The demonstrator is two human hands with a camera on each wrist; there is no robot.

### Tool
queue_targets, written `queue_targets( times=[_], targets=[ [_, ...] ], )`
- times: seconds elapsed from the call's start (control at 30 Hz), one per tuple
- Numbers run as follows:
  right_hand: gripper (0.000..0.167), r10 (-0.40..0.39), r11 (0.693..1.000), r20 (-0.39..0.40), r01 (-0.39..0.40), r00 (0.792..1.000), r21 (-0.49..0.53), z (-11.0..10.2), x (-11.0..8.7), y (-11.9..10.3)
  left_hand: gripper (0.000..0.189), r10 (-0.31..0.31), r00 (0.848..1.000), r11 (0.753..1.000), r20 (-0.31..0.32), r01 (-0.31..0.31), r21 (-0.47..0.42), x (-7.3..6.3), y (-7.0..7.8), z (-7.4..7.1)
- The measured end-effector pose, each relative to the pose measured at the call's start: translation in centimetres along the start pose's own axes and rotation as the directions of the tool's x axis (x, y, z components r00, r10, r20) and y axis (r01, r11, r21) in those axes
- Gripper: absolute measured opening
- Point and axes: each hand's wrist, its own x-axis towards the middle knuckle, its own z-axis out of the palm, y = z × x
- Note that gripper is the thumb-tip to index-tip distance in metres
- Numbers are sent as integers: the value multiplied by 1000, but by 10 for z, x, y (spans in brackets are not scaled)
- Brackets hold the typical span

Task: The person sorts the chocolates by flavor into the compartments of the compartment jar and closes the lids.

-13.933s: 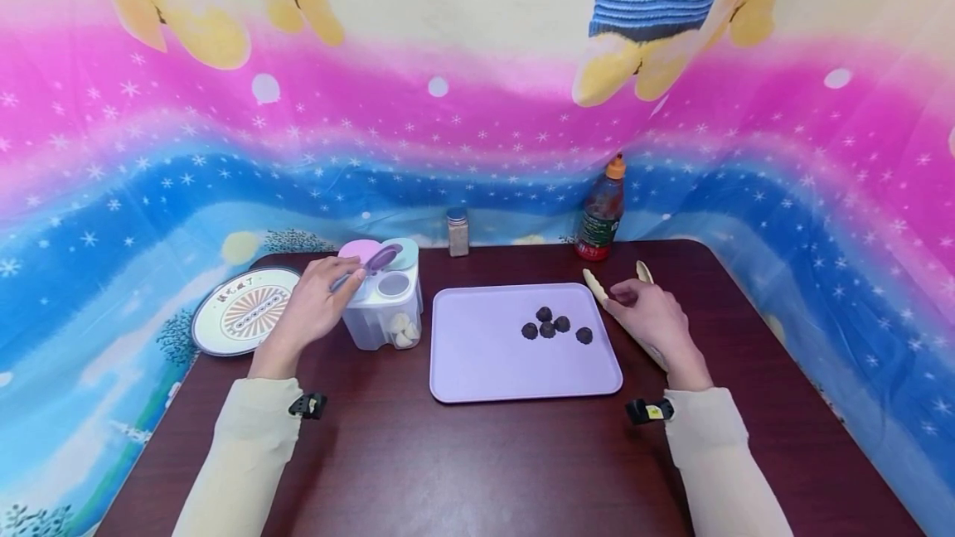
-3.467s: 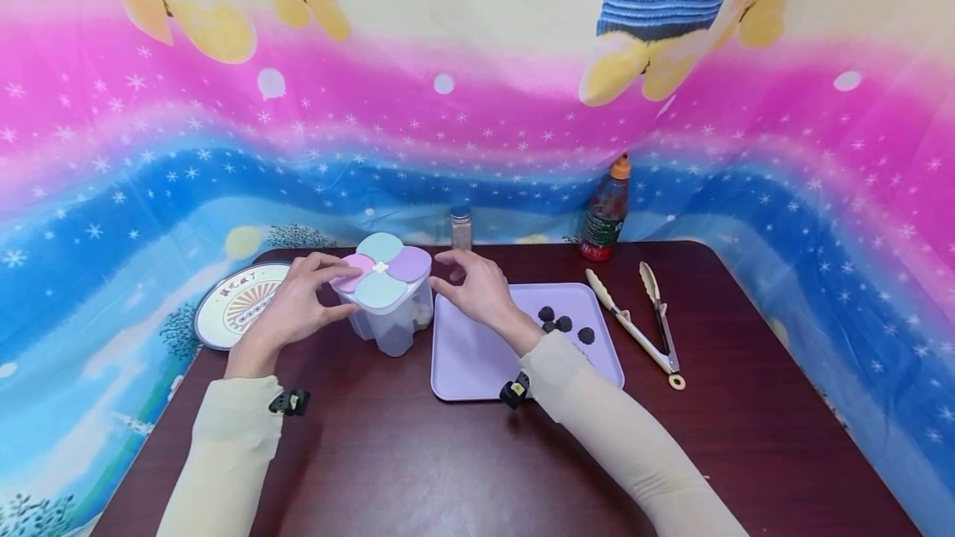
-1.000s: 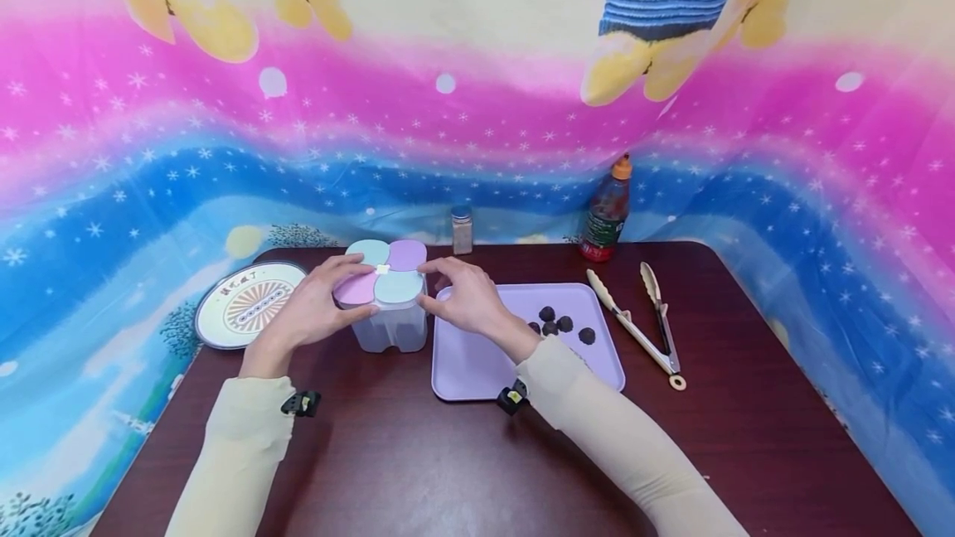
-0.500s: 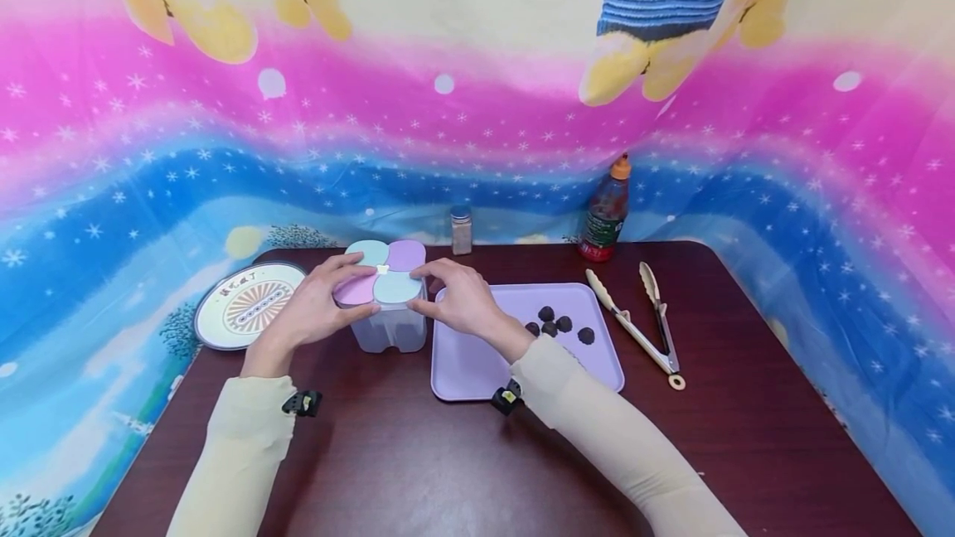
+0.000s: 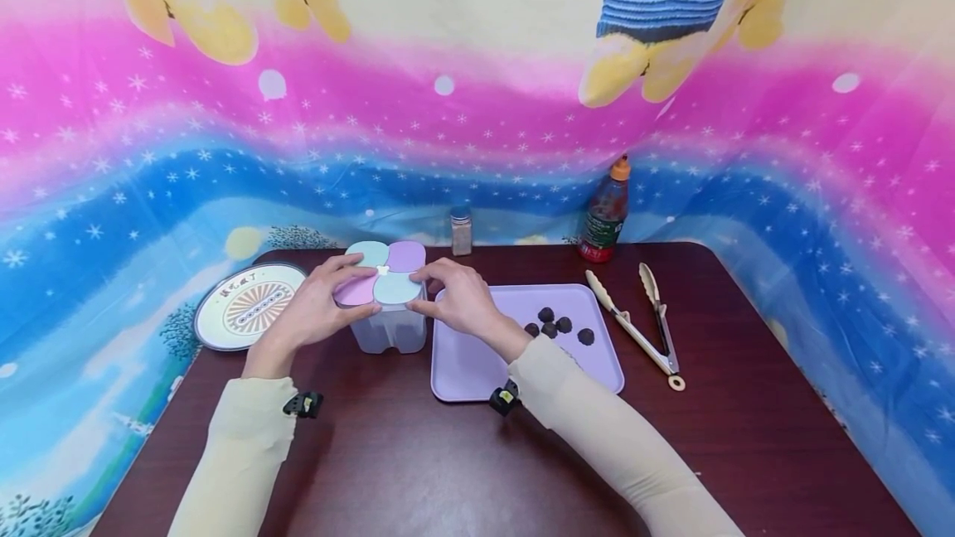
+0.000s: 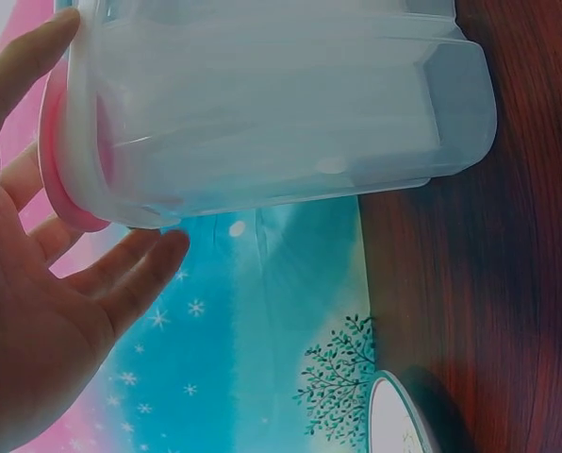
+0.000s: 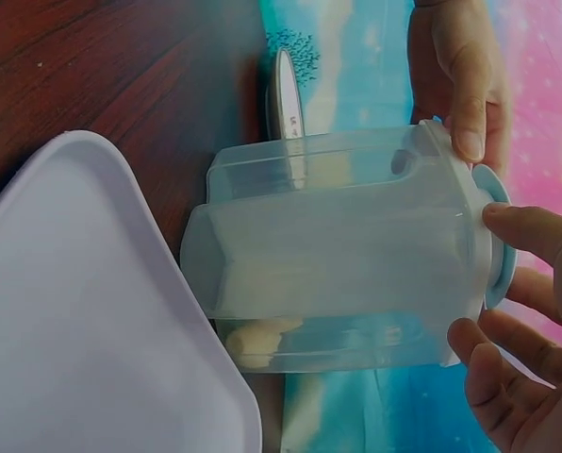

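The four-lidded storage box point(image 5: 391, 331) is standing upright near the far edge of the worktop point(image 5: 418, 471), left of its middle. The left hand point(image 5: 317, 301) and the right hand point(image 5: 464, 301) are gripping its top from both sides, thumbs in front. For steadiness, they should be pressing equally, without tilting it toward the lilac tray point(image 5: 477, 375).

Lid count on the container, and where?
4 on the container: mint lid back left, purple lid back right, pink lid front left, pale blue lid front right. Hands overlap some edges; none looks hidden.
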Motion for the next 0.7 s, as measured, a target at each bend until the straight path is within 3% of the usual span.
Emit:
queue_targets(
  times=[0.43,0.7],
  targets=[
    [40,30,998,17,-30,999,-55,-4,1,-4,63,3,1000,1000,3,-3,-5,1,0,-1],
    [35,24,1000,8,-24,1000,-12,-5,2,-3,64,-5,1000,1000,8,5,-5,0,0,0]
  ],
)
